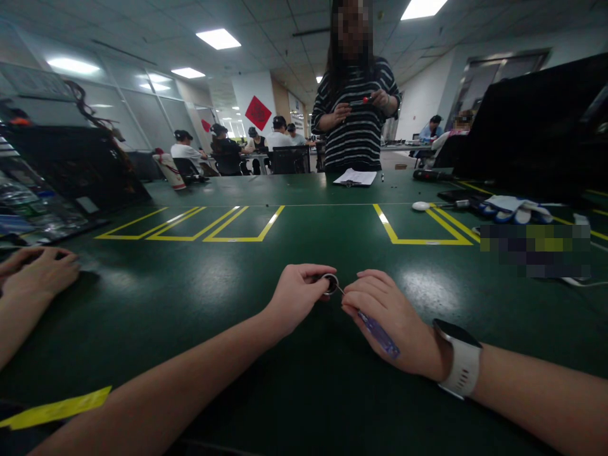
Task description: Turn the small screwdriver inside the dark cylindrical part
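Note:
Near the middle of the view, my left hand (299, 297) is closed on a small round metal ring-shaped part (331, 284) with a dark inside, its thumb and fingers on the left side of the rim. My right hand (387, 316), with a watch (460, 354) on its wrist, is wrapped round a screwdriver (379, 334) with a clear purple handle. The thin shaft points up and left, its tip at the right edge of the ring. Whether the tip touches the ring I cannot tell. Both hands are above the green table (190, 342).
Another person's hands (40, 272) rest at the left. Across the table a person in a striped top (354, 120) holds a small tool. A clipboard (355, 178) lies there. Gloves (515, 209) and a power drill (432, 175) are at right. Yellow tape (232, 240) marks the table.

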Motion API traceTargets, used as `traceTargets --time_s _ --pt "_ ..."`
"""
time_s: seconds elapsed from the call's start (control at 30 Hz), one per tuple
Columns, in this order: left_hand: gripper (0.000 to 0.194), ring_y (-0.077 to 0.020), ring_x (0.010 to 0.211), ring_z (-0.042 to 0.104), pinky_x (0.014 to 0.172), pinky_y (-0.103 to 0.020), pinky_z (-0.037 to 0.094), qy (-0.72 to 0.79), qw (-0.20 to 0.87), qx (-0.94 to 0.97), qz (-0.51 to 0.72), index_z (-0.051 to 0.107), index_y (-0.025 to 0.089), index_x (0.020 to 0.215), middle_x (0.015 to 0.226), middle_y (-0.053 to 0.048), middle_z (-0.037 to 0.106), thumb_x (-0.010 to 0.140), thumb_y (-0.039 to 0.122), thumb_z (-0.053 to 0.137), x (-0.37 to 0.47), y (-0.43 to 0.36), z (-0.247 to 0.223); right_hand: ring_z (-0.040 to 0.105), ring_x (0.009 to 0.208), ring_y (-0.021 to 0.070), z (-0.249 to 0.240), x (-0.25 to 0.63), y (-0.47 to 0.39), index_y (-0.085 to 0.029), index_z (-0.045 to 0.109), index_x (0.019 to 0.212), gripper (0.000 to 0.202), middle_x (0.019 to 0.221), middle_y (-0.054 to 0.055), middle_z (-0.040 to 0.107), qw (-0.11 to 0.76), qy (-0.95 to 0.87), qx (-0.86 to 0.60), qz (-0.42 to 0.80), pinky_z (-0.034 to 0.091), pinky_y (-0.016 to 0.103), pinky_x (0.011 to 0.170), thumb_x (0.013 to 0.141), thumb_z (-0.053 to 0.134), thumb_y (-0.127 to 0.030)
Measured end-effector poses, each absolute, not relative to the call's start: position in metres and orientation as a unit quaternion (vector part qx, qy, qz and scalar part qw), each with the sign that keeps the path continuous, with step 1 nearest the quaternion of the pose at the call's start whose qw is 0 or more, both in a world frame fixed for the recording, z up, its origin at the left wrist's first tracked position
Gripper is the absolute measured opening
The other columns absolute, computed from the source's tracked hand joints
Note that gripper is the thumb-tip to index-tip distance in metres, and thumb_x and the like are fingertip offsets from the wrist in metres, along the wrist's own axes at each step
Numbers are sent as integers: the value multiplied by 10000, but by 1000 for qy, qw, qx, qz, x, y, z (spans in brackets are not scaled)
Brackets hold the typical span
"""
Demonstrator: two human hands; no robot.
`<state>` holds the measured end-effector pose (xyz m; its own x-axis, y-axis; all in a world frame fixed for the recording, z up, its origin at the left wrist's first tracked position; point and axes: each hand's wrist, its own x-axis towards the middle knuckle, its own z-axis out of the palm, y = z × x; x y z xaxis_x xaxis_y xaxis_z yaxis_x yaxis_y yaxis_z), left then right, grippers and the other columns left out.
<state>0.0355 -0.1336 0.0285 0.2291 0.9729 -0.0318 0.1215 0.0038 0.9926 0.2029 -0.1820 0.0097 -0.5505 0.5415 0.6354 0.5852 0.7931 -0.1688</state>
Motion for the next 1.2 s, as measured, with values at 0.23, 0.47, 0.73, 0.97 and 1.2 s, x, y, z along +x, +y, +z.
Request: traceTargets --time_s 0.23,0.47,0.73,0.97,1.2 --pt "201 -136 669 631 634 -259 536 471 528 577 408 693 111 852 756 -57 696 669 107 610 35 -132 27 550 811 164 12 199 -181 -156 530 899 128 865 52 621 345 -882 -318 -50 384 407 904 840 433 -97" --pt "206 -139 674 634 645 -260 537 470 530 581 402 698 118 842 743 -53 698 660 94 604 35 -131 27 547 876 164 8 202 -178 -174 518 910 140 924 46 608 340 -884 -320 -3 363 410 952 812 469 -87" --pt "194 -133 666 629 659 -268 536 476 524 582 401 690 110 848 753 -55 693 678 108 598 36 -132 30 555 864 164 8 202 -178 -184 515 882 114 908 38 607 338 -883 -325 18 367 422 947 806 477 -107" --pt "322 -150 735 631 728 -290 513 481 519 588 392 655 144 980 821 -55 691 665 86 620 33 -130 29 567 813 165 10 206 -178 -198 536 833 108 802 28 607 504 -778 -363 96 407 397 877 863 432 -184" --pt "357 -161 845 627 810 -321 518 474 557 531 427 549 132 1061 1051 -100 624 716 100 636 33 -127 31 535 563 134 -2 211 -145 -174 506 734 244 600 -10 541 568 -526 -487 404 438 280 549 823 492 -401"
